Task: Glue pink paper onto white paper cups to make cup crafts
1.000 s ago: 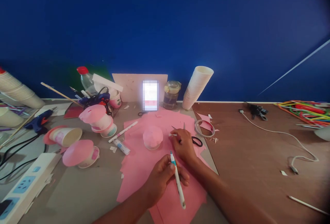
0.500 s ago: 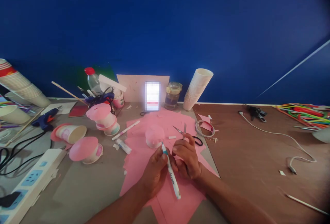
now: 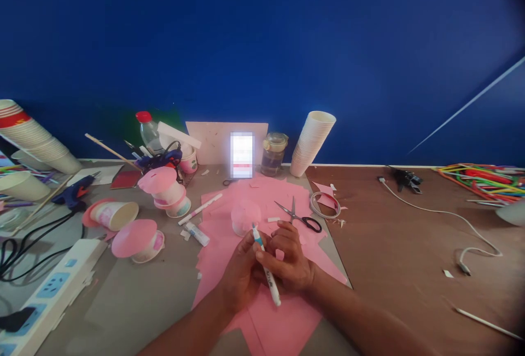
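My left hand [image 3: 243, 269] and my right hand [image 3: 289, 257] meet over the pink paper sheets [image 3: 283, 317], both closed on a white marker pen with a teal tip [image 3: 266, 272]. The pen points up and away from me, its tip near a pink-covered cup [image 3: 245, 217]. Open scissors [image 3: 298, 215] lie on the paper just beyond my right hand, untouched. A small white cap or scrap [image 3: 273, 219] lies beside them.
Pink-covered paper cups [image 3: 137, 240] and a glue tube [image 3: 197, 233] lie at the left, with a glue gun [image 3: 76, 190] and a power strip [image 3: 49, 290]. A stack of white cups [image 3: 311, 143], a jar [image 3: 274, 153] and a phone [image 3: 241, 155] stand at the back. A cable [image 3: 443, 214] crosses the right.
My right hand left the scissors and came back to join the left hand on the pen. The left hand raised the pen towards the cup.
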